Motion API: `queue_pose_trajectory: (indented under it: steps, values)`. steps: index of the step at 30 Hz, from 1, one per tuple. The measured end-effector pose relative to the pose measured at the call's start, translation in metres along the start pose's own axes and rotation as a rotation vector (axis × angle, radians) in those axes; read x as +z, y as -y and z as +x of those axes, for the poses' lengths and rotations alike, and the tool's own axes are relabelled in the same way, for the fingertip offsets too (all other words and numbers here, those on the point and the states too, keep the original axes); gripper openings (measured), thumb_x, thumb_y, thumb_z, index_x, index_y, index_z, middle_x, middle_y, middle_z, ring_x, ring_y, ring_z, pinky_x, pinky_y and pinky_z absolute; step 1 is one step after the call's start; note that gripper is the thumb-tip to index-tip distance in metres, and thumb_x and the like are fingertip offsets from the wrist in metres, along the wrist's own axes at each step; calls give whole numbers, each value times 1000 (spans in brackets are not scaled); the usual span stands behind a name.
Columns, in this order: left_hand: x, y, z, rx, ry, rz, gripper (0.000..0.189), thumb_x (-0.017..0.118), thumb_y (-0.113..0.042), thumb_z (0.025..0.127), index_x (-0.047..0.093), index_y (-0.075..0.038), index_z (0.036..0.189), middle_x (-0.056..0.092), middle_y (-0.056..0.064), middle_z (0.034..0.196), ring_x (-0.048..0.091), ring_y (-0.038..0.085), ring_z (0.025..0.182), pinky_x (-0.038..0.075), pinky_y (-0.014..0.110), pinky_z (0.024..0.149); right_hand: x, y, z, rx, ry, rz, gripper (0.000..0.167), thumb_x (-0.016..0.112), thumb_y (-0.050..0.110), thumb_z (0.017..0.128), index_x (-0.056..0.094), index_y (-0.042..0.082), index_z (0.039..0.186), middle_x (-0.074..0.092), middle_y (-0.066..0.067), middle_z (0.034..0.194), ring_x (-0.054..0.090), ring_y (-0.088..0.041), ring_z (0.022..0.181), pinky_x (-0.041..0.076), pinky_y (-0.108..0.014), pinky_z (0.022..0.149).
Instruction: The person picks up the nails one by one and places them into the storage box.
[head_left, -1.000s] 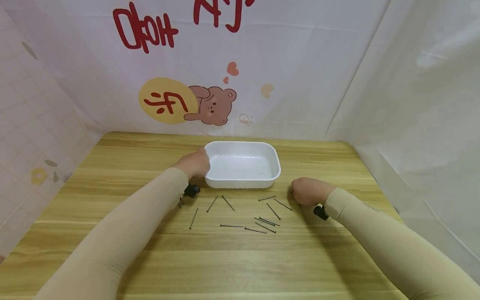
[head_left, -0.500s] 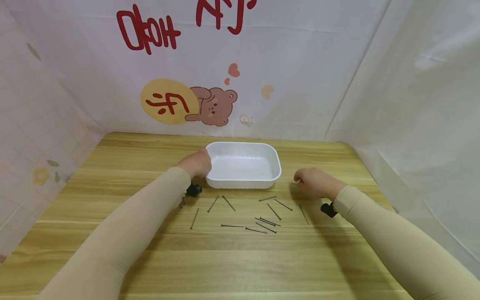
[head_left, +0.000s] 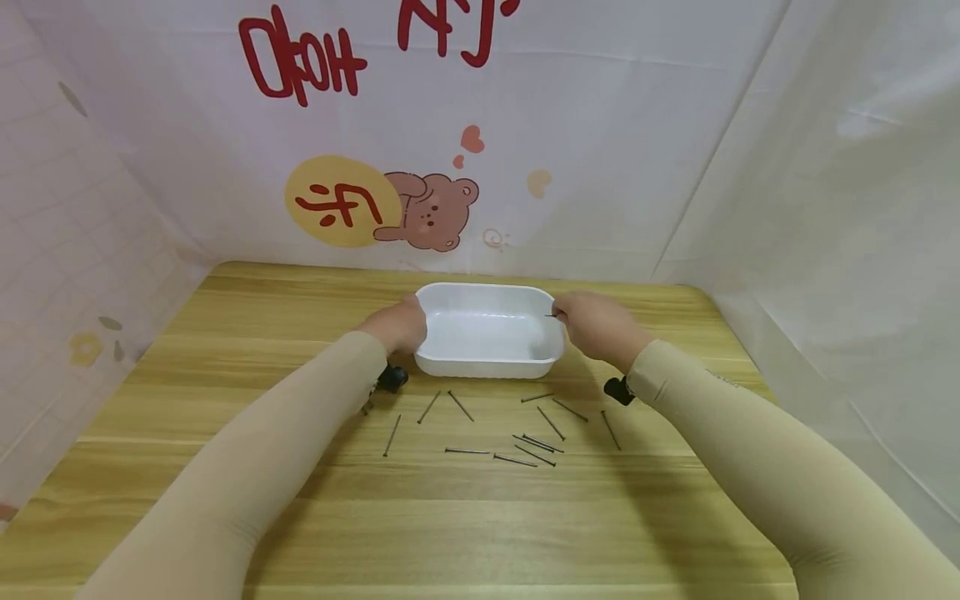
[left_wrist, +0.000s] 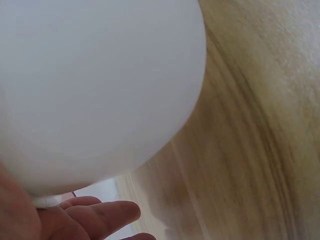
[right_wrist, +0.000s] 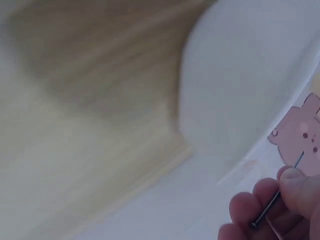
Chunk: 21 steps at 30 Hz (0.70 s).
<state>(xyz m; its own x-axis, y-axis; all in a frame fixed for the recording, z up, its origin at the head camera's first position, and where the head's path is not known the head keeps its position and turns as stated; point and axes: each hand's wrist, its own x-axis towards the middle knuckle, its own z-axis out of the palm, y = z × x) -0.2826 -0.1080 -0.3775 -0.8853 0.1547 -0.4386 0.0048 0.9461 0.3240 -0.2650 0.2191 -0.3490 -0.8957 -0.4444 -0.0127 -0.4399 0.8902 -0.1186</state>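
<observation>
1. At the right end of the white tray [head_left: 483, 368], the right hand [head_left: 596, 325] pinches a nail [right_wrist: 267, 208] between thumb and fingers; its tip shows just over the rim. Whether the fingers touch the rim, I cannot tell.
2. On the tray's left end, the left hand [head_left: 401, 325] grips the rim. The tray sits towards the back of the wooden table [head_left: 480, 533].
3. So thin a shaft could turn in the pinch; let go too early, it might fall outside the wall.
4. The nail could also catch the rim, being so near it, and a hard knock could shift the tray if the left hand slackens.
5. Scattered in front of the tray lie loose nails [head_left: 467, 451], several bunched close together; a low pass of the right sleeve [head_left: 720, 433] could sweep them about, or a point could prick a fingertip.
6. Behind the tray, a narrow strip of wood leaves little room before the hanging cloth [head_left: 600, 125]; wider space opens to both sides and nearer the person.
</observation>
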Motion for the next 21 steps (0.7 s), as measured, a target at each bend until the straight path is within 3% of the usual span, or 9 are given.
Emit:
queue_pose_trajectory:
  steps: [4,10,16,21]
  values:
    - [0,0,2,3,-11,-2,61,36,-14,106,14,9,158,62,21,121,62,27,78,46,31,59,-5,12,18,-55,-14,-45,22,51,8,107,73,6,111,76,-12,112,71,-27,97,57,-45,87]
    - [-2,0,0,27,-25,4,61,34,-16,107,14,12,158,63,22,126,65,28,87,49,32,66,-25,34,48,-171,1,-135,18,55,8,107,73,5,110,75,-11,111,71,-32,105,56,-46,97]
    - [-3,-1,-1,6,-9,-5,64,35,-16,108,9,10,160,64,22,125,65,29,85,49,32,65,-31,60,77,-200,105,-197,19,53,12,108,72,14,107,76,-4,115,69,-24,104,55,-42,95]
    - [-3,-2,-3,-11,15,-30,65,34,-16,108,6,8,161,62,22,125,64,29,86,48,32,65,-15,73,103,-249,213,-241,23,52,11,106,75,16,109,76,-3,114,68,-21,100,55,-39,93]
